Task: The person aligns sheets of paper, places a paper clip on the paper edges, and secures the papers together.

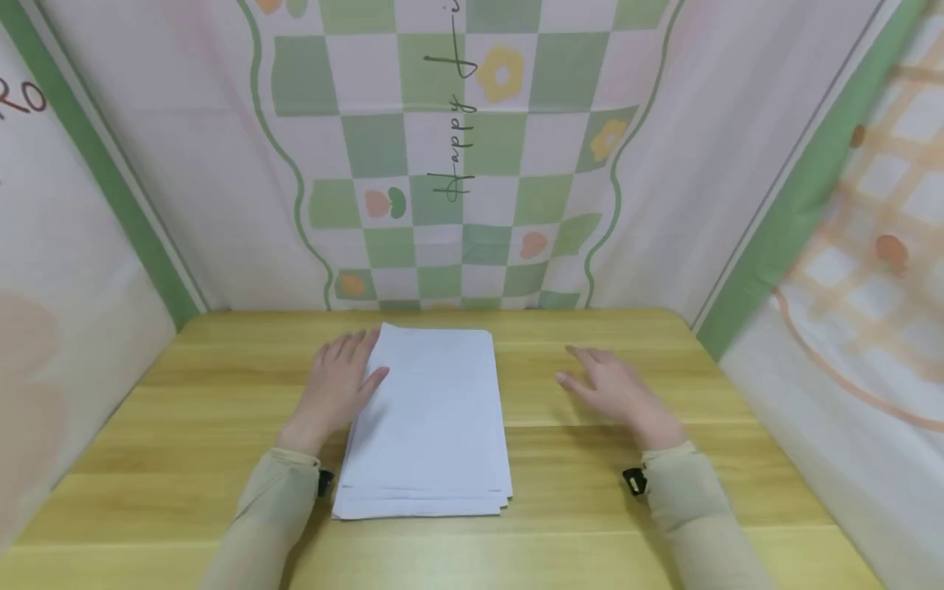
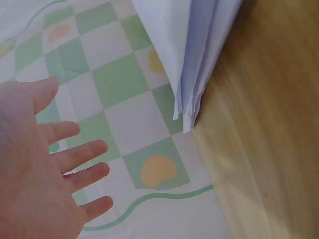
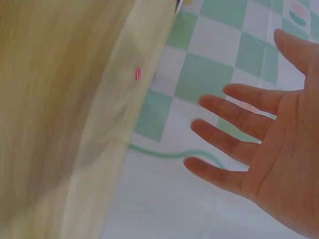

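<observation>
A stack of white paper sheets (image 1: 431, 410) lies on the wooden table, its near edges slightly uneven. My left hand (image 1: 339, 381) is at the stack's left side, fingers extended and thumb overlapping the paper in the head view. In the left wrist view, that hand (image 2: 45, 164) has its fingers spread, holding nothing, with a gap between it and the layered paper edges (image 2: 192, 74). To the right of the stack, my right hand (image 1: 612, 389) is over the table with relaxed, spread fingers. The right wrist view shows this hand (image 3: 279, 134) with a bare palm.
The wooden table (image 1: 560, 533) ends at a hanging cloth (image 1: 435, 246) with green and white checks. More cloth hangs on the left and right sides. A small red-striped object (image 3: 138, 73) lies near the table's far edge in the right wrist view.
</observation>
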`<act>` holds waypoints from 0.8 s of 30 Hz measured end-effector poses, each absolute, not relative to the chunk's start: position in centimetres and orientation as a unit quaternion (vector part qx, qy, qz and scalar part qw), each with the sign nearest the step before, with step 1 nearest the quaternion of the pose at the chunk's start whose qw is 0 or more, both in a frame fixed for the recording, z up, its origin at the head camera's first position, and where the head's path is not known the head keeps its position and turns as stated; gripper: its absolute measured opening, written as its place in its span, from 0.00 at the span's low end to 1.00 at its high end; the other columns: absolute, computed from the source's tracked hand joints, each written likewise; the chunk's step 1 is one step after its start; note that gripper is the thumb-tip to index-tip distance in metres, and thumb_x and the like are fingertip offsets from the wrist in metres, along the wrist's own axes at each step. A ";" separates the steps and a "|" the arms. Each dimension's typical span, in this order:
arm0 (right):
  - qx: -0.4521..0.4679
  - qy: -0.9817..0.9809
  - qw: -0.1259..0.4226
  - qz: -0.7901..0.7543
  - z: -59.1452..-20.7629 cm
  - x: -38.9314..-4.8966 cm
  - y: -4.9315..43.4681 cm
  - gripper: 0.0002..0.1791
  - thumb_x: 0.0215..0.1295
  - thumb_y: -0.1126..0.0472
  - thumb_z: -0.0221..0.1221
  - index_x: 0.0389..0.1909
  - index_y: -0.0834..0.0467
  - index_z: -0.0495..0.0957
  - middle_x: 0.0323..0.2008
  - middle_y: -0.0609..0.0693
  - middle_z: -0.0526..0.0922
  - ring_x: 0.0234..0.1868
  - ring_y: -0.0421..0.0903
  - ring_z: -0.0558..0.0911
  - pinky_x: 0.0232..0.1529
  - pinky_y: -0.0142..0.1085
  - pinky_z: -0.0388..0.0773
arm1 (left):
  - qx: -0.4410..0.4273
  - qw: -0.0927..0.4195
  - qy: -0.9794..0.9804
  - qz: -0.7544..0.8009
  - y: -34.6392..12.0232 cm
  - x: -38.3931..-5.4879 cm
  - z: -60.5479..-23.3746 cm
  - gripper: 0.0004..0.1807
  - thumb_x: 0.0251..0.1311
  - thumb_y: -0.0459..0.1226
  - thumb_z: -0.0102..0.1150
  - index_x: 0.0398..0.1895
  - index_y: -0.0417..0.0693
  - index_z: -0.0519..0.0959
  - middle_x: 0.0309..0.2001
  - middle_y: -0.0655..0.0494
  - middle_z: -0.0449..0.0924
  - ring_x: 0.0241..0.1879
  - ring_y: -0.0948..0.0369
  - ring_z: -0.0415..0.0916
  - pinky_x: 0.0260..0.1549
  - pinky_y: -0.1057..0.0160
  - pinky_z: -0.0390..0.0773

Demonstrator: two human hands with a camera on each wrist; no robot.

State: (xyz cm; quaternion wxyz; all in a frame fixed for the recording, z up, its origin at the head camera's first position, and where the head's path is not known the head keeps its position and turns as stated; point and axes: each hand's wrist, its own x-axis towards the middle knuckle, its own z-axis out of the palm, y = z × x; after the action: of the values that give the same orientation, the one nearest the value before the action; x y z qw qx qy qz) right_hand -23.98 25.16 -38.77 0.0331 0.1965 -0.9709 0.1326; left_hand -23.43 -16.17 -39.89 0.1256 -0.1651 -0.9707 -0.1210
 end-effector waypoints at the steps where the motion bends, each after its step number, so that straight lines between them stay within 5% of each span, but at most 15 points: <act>1: 0.203 -0.969 0.033 0.135 -38.9 -24.0 24.8 0.38 0.70 0.39 0.45 0.68 0.65 0.60 0.64 0.67 0.67 0.64 0.66 0.65 0.65 0.58 0.59 | -0.166 0.127 -0.971 -0.118 -16.2 -23.4 -40.0 0.35 0.70 0.53 0.41 0.74 0.46 0.51 0.69 0.38 0.59 0.68 0.40 0.54 0.66 0.38 0.51; 15: 0.264 -0.949 -0.020 0.173 -40.3 -23.7 20.3 0.27 0.70 0.46 0.49 0.54 0.65 0.75 0.49 0.59 0.81 0.51 0.55 0.79 0.55 0.49 0.74 | -0.164 0.105 -0.975 -0.103 -16.4 -23.1 -40.1 0.35 0.70 0.53 0.41 0.70 0.36 0.56 0.65 0.37 0.64 0.66 0.41 0.59 0.64 0.40 0.55; 24: 0.239 -0.954 -0.067 0.169 -40.4 -23.6 17.4 0.25 0.70 0.45 0.49 0.52 0.60 0.78 0.52 0.57 0.80 0.56 0.56 0.77 0.62 0.61 0.61 | -0.148 0.091 -0.979 -0.105 -17.0 -22.7 -40.3 0.34 0.70 0.52 0.41 0.64 0.30 0.64 0.61 0.34 0.67 0.64 0.40 0.60 0.64 0.39 0.56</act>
State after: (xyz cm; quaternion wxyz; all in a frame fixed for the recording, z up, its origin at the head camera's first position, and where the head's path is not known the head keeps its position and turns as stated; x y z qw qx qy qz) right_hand -23.60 17.43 -40.43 -0.0671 0.2388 -0.9539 0.1690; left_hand -22.68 -16.96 -40.29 0.0911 -0.1477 -0.9792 -0.1052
